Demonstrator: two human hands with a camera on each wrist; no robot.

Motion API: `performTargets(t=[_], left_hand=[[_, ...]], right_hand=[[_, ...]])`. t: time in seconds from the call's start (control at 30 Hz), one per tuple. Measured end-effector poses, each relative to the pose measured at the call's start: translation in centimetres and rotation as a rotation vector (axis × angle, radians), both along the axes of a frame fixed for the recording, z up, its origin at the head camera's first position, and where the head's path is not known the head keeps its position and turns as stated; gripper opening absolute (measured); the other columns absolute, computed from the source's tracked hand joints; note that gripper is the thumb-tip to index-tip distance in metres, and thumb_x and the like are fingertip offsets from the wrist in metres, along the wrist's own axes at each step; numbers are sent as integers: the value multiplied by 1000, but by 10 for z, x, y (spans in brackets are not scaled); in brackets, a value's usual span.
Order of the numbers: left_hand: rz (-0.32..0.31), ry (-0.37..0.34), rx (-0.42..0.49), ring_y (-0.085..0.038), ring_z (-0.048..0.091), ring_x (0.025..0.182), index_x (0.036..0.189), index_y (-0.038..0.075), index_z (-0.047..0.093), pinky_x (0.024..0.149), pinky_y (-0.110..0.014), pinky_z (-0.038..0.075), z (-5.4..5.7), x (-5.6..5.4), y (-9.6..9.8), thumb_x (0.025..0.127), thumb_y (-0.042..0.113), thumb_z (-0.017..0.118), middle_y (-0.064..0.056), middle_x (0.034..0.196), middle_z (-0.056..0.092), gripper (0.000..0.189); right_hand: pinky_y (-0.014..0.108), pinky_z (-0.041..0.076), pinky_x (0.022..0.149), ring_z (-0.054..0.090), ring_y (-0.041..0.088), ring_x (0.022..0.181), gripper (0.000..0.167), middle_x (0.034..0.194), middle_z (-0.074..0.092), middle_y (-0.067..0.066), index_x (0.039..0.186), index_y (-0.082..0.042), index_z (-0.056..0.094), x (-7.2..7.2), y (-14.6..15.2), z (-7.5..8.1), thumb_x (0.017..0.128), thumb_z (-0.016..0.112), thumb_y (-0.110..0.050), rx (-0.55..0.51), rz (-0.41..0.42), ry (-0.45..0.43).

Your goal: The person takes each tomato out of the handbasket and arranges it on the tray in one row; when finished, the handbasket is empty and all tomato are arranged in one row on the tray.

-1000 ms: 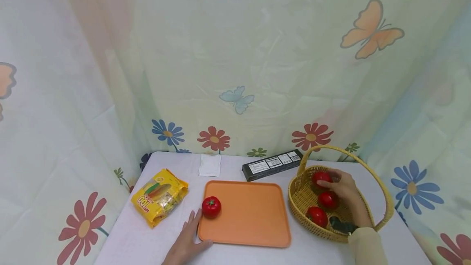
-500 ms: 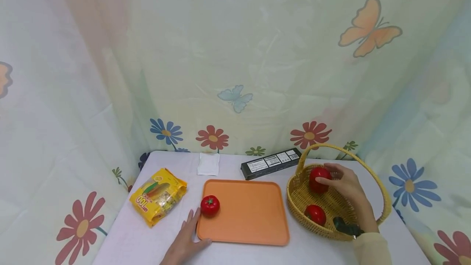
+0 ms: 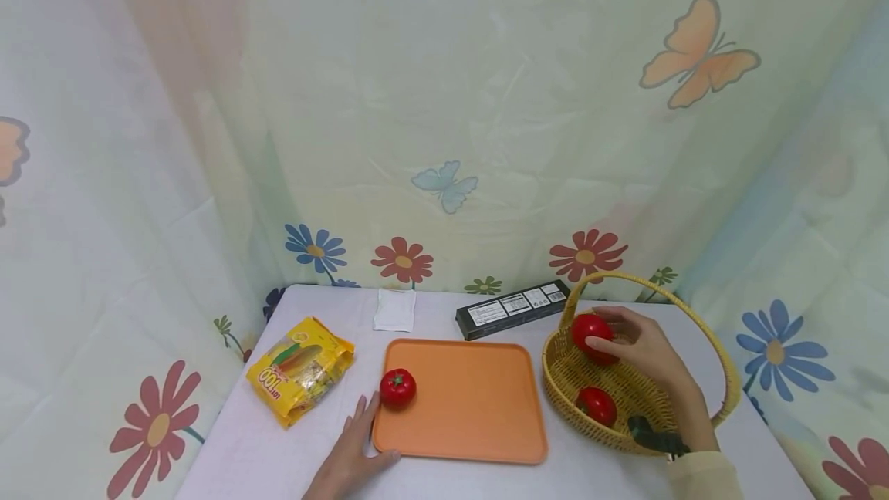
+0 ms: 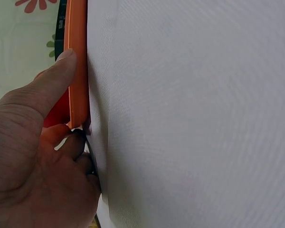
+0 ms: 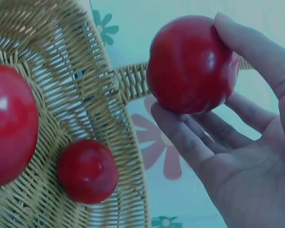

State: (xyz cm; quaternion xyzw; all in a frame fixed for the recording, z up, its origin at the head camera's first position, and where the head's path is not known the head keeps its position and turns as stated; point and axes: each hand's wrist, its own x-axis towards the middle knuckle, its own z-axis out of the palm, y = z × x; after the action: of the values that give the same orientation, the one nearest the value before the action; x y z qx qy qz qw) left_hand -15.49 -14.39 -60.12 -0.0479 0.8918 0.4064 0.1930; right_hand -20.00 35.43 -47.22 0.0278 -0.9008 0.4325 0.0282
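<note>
In the head view my right hand [image 3: 642,349] holds a red tomato [image 3: 590,330] over the yellow wicker basket [image 3: 556,400]. The right wrist view shows the fingers and thumb gripping this tomato [image 5: 192,64] around its sides. Two other tomatoes lie in the basket, a larger one [image 5: 9,126] and one farther along [image 5: 88,171]. My left hand [image 3: 350,446] rests at the near left corner of an orange tray [image 3: 472,400], fingers extended along its side. Its thumb [image 4: 52,83] lies on the tray's edge in the left wrist view. One tomato [image 3: 397,389] sits on the tray by the left fingertips.
A yellow snack bag [image 3: 299,369] lies left of the tray. Behind the tray are a small white packet [image 3: 394,310] and a long black box [image 3: 514,310]. The basket's tall handle [image 3: 718,353] arches over its right side. A flowered curtain [image 3: 444,99] encloses the table.
My right hand has lifted the tomato and shifted it slightly left within the basket's outline; it now overlaps the middle tomato. The left hand has stayed in place at the tray.
</note>
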Motion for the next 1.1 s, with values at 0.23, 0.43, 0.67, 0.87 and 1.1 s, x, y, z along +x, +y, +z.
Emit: performTargets(t=[0.23,0.43,0.67,0.87,1.1], left_hand=[[-8,6,5,-63,15,156,171,15,33,120,-84,23,0,0,-1,83,39,94,-26,176,21,109],[-1,4,16,-64,15,156,171,15,33,120,-84,23,0,0,-2,82,40,94,-26,177,20,110],[-3,4,10,-64,16,156,171,16,33,119,-85,24,1,1,-2,82,42,94,-26,176,21,110],[6,-6,1,-64,16,156,171,17,34,118,-85,25,1,1,-1,82,41,94,-25,176,21,110],[2,-2,-2,-63,16,156,170,16,34,119,-84,25,-1,0,0,82,40,94,-26,176,22,109]], right_hand=[[21,63,88,58,47,132,70,149,59,26,157,-4,50,-2,-12,4,99,81,-26,-58,96,-12],[25,66,87,59,48,129,67,149,57,30,155,2,53,-1,-28,7,97,81,-16,-139,196,-10],[28,68,82,69,34,113,60,135,65,28,147,4,60,-1,-46,6,95,84,-15,-156,229,-9],[30,68,85,68,37,117,60,136,66,27,144,3,62,-2,-64,3,93,86,-17,-219,238,-35],[34,68,92,64,42,126,63,140,64,26,144,2,58,-2,-84,-1,90,88,-16,-269,248,-61]])
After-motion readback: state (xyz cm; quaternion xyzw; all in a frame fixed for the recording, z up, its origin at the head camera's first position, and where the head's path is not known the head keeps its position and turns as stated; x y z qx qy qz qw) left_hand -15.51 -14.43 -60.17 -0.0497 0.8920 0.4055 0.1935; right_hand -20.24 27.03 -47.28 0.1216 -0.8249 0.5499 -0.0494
